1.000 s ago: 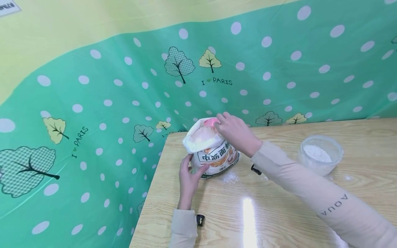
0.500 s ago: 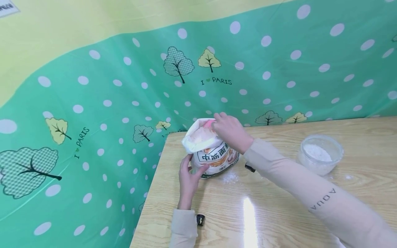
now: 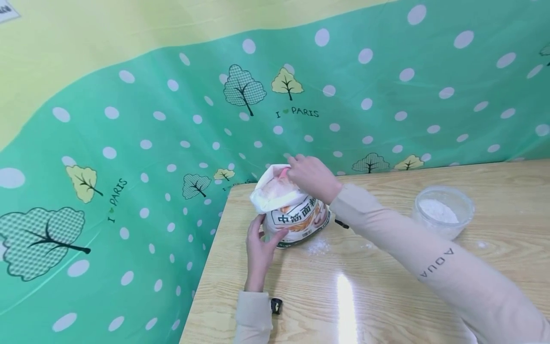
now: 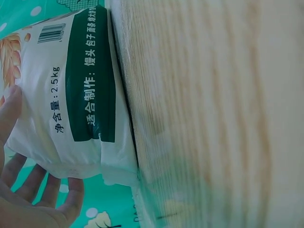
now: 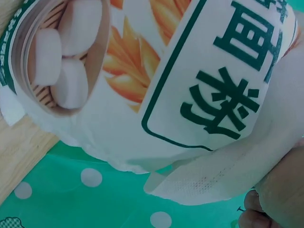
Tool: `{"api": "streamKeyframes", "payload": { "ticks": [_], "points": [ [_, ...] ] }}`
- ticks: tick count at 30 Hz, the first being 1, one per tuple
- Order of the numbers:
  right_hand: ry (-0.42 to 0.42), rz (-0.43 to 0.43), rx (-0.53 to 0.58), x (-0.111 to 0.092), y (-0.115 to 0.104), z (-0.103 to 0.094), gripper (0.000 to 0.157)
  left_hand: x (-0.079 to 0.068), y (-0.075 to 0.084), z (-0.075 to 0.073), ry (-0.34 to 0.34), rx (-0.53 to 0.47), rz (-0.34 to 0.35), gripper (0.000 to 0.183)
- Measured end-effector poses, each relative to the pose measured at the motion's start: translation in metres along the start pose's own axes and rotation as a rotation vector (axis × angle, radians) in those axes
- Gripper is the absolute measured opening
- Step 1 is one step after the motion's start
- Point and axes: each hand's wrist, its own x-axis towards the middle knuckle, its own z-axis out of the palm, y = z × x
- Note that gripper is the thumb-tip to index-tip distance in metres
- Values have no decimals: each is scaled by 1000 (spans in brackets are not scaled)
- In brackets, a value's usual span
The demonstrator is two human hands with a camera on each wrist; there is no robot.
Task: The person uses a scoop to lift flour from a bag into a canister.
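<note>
An open bag (image 3: 296, 217) of pale powder (image 3: 275, 188) stands at the far left of the wooden counter (image 3: 309, 296), printed 中筋面粉 and 净含量: 2.5kg. The left hand (image 3: 259, 251) grips its left side; the right hand (image 3: 313, 177) pinches a pink tool (image 3: 283, 173) in its mouth, farther left than half a second ago. To the right, a clear bowl (image 3: 467, 208) contains white powder (image 3: 438, 211). The right sleeve (image 3: 434, 258) reads AQUA.

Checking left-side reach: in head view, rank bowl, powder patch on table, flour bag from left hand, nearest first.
1. Flour bag: touching the left hand.
2. Powder patch: table, right of the hand.
3. Bowl: much farther right.
</note>
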Motion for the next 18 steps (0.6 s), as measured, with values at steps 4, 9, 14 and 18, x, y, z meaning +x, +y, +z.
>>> {"api": "streamKeyframes", "payload": {
  "ticks": [4, 9, 14, 18],
  "points": [
    [-15, -19, 2, 4, 2, 0, 18, 0, 1, -1, 2, 7, 1, 76],
    [-28, -42, -3, 8, 3, -2, 24, 0, 1, -1, 5, 2, 9, 76],
    [12, -121, -55, 10, 5, -1, 27, 0, 1, 0, 5, 1, -4, 77],
    [0, -145, -58, 11, 9, 0, 34, -2, 3, -1, 6, -5, -3, 76]
  ]
}}
